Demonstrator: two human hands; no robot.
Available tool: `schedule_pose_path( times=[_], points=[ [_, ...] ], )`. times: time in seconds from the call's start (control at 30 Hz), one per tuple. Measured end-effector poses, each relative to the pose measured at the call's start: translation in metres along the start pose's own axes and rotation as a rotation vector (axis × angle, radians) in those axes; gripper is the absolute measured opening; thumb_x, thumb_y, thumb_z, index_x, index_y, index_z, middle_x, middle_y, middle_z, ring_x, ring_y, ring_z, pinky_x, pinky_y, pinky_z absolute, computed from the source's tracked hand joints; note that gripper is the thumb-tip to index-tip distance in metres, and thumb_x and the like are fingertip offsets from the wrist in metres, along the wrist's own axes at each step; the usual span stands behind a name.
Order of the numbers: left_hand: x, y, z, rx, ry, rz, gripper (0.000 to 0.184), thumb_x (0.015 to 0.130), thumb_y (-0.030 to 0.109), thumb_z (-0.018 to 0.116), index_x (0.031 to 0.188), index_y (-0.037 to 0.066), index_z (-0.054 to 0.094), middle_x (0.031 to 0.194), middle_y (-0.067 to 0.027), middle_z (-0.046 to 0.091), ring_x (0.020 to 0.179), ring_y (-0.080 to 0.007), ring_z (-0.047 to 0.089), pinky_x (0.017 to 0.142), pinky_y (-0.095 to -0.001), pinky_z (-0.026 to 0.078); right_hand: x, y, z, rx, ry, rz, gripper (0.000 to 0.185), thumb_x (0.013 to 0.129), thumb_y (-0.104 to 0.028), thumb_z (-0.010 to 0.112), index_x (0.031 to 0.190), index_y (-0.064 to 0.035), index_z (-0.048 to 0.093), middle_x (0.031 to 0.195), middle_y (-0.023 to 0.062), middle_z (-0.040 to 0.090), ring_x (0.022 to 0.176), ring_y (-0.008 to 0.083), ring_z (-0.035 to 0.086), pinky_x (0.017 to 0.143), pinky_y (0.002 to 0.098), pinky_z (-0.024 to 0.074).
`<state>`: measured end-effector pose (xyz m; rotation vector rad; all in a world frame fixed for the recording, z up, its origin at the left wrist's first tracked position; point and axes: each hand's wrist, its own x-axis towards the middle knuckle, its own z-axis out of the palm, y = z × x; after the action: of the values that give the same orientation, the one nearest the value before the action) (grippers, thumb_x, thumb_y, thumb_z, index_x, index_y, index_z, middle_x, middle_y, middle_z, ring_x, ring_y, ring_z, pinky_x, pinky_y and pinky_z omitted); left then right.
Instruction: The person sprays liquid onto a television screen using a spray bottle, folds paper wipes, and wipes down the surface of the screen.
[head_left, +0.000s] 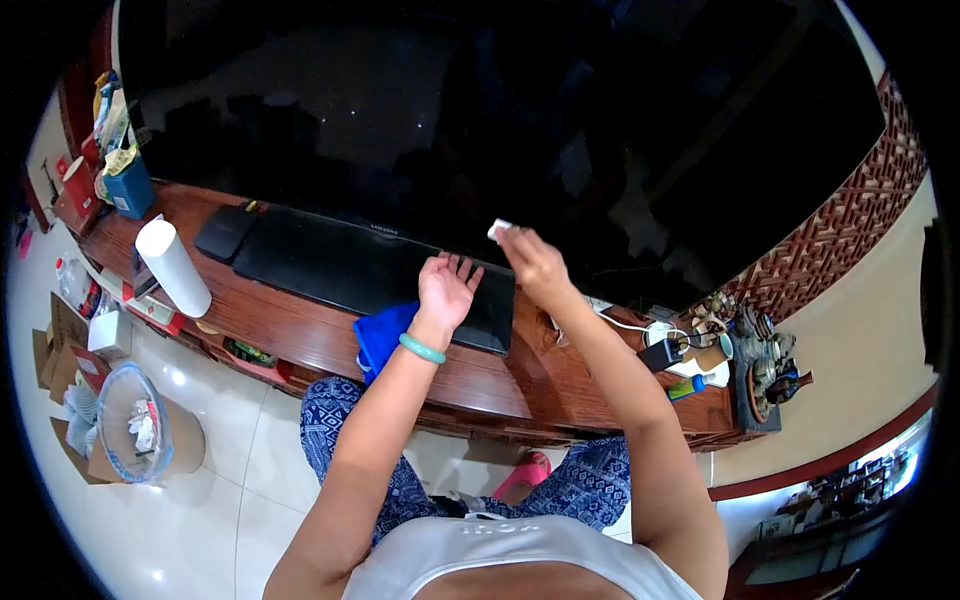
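Observation:
My right hand pinches a small white object in front of the lower part of a large black television screen. Whether it is a folded wipe or a hard piece, I cannot tell. My left hand, with a green bangle on its wrist, is turned palm up over the television's black base. Its fingers are apart and slightly curled, with nothing in them. Beside the left wrist, a blue cloth hangs over the front edge of the wooden cabinet.
A white paper roll stands on the cabinet's left side, near a black box and a blue container. To the right are a black adapter, a green-blue bottle and ornaments. A lined bin stands on the floor.

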<state>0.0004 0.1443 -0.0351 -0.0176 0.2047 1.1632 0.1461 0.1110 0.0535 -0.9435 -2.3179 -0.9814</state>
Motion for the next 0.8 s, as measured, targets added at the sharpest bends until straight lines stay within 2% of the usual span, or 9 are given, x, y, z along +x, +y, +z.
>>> schedule_pose_path(
  times=[0.23,0.3,0.43,0.5,0.53,0.57,0.67,0.77,0.8],
  points=[
    [0.008,-0.003,-0.010,-0.024,0.006,-0.011,0.016,0.080,0.019,0.047,0.095,0.011,0.046,0.110,-0.0066,0.045,0.117,-0.0277,0.041,0.110,-0.0506,0.028,0.009,0.021,-0.017,-0.056,-0.278,-0.353,0.032,0.073,-0.002,0.062,0.103,0.0076,0.061,0.092,0.0107,0.054,0.081,0.0214,0.059,0.065,0.0280,0.0550],
    [0.013,-0.005,-0.016,-0.077,0.019,-0.023,0.015,0.081,0.018,0.048,0.094,0.012,0.047,0.113,-0.0073,0.045,0.124,-0.0290,0.037,0.111,-0.0523,0.026,0.041,0.040,-0.034,0.060,-0.131,-0.204,0.026,0.076,-0.001,0.063,0.102,0.0074,0.062,0.092,0.0118,0.056,0.078,0.0233,0.060,0.064,0.0305,0.0544],
    [0.004,-0.003,-0.005,-0.057,0.035,-0.004,0.008,0.084,0.020,0.045,0.084,0.012,0.046,0.116,-0.0084,0.044,0.137,-0.0304,0.023,0.115,-0.0529,0.017,0.135,0.068,-0.083,-0.192,0.373,-0.161,0.024,0.077,0.003,0.065,0.101,0.0040,0.066,0.093,0.0130,0.060,0.077,0.0253,0.060,0.061,0.0327,0.0527],
    [0.005,-0.003,-0.008,-0.086,0.000,-0.027,0.012,0.086,0.021,0.042,0.092,0.010,0.046,0.123,-0.0093,0.041,0.138,-0.0310,0.021,0.115,-0.0527,0.017,0.166,0.072,-0.089,-0.297,0.523,0.039,0.026,0.075,0.006,0.067,0.101,0.0046,0.067,0.095,0.0125,0.060,0.078,0.0249,0.060,0.063,0.0321,0.0527],
    [0.006,-0.004,-0.008,-0.092,0.017,-0.034,0.029,0.087,0.021,0.041,0.115,0.011,0.044,0.143,-0.0106,0.030,0.142,-0.0317,0.014,0.115,-0.0537,0.016,0.176,0.071,-0.083,-0.296,0.593,0.087,0.031,0.075,0.011,0.066,0.105,0.0034,0.067,0.096,0.0115,0.059,0.076,0.0233,0.059,0.065,0.0314,0.0502],
    [0.007,-0.004,-0.008,-0.092,0.015,-0.029,0.029,0.087,0.021,0.041,0.115,0.011,0.044,0.143,-0.0106,0.030,0.142,-0.0317,0.014,0.115,-0.0537,0.016,0.182,0.065,-0.074,-0.273,0.634,0.107,0.029,0.076,0.008,0.068,0.105,0.0028,0.067,0.094,0.0124,0.060,0.077,0.0243,0.059,0.066,0.0317,0.0507],
    [-0.002,0.000,0.002,-0.109,0.040,-0.023,0.055,0.091,0.027,0.038,0.144,0.027,0.021,0.158,-0.0106,0.000,0.145,-0.0333,0.006,0.114,-0.0550,0.016,0.163,0.029,-0.021,-0.117,0.482,-0.004,0.026,0.078,0.003,0.065,0.104,0.0029,0.067,0.092,0.0144,0.061,0.080,0.0267,0.060,0.068,0.0328,0.0523],
    [0.000,0.004,0.002,-0.105,0.066,-0.040,0.052,0.093,0.031,0.035,0.144,0.024,0.023,0.156,-0.0120,0.012,0.143,-0.0349,0.013,0.114,-0.0552,0.016,0.105,-0.014,0.031,0.124,0.174,-0.098,0.027,0.075,0.001,0.062,0.102,0.0072,0.065,0.092,0.0149,0.060,0.082,0.0279,0.060,0.070,0.0332,0.0539],
    [0.000,0.005,0.003,-0.106,0.083,-0.051,0.047,0.094,0.035,0.032,0.139,0.023,0.031,0.150,-0.0123,0.027,0.139,-0.0315,0.024,0.113,-0.0524,0.019,0.082,-0.022,0.043,0.088,0.056,-0.139,0.032,0.073,-0.002,0.061,0.103,0.0083,0.062,0.093,0.0150,0.058,0.084,0.0270,0.060,0.068,0.0319,0.0545]
  ],
)
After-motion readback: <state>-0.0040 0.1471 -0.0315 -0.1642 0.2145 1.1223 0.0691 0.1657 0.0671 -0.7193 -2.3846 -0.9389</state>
